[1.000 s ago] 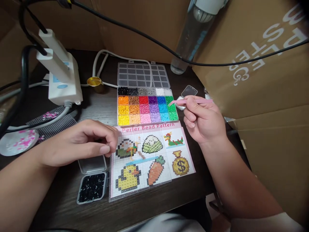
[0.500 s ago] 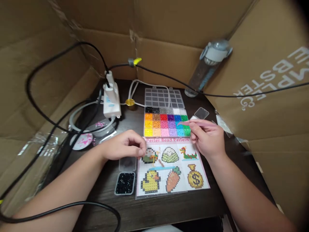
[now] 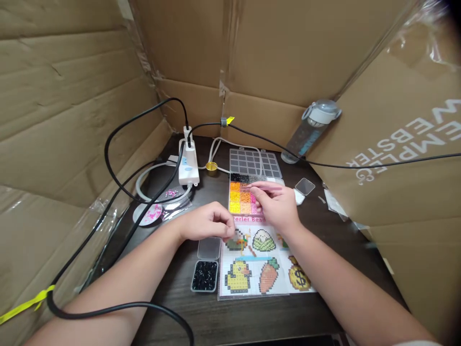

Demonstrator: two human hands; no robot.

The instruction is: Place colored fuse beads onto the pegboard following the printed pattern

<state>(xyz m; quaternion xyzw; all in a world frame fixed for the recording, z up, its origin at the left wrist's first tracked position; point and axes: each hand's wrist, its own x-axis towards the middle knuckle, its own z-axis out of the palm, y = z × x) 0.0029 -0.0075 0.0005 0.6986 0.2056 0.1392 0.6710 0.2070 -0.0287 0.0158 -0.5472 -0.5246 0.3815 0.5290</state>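
Observation:
Pink tweezers (image 3: 268, 188) are pinched in my right hand (image 3: 279, 206). Their tips point left over the orange and brown compartments of the bead box (image 3: 235, 196), whose right side is hidden behind that hand. My left hand (image 3: 211, 222) is closed with curled fingers over the upper left edge of the Perler bead pattern sheet (image 3: 254, 283); whether it holds anything is hidden. Duck, carrot and money bag pictures show on the sheet, along with a few loose coloured pieces. Beside its left edge stands a small clear box of black beads (image 3: 204, 276).
A white power strip (image 3: 188, 168) with black cables (image 3: 108, 149) stands back left. Behind the bead box lies its open lid (image 3: 252, 161). A water bottle (image 3: 309, 132) leans at the back right. Cardboard walls (image 3: 288, 43) surround the dark table (image 3: 216, 319).
My right hand and the tweezers have moved left across the bead box, from the blue compartments to the orange and brown ones. My left hand stays by the sheet. The camera view has shifted.

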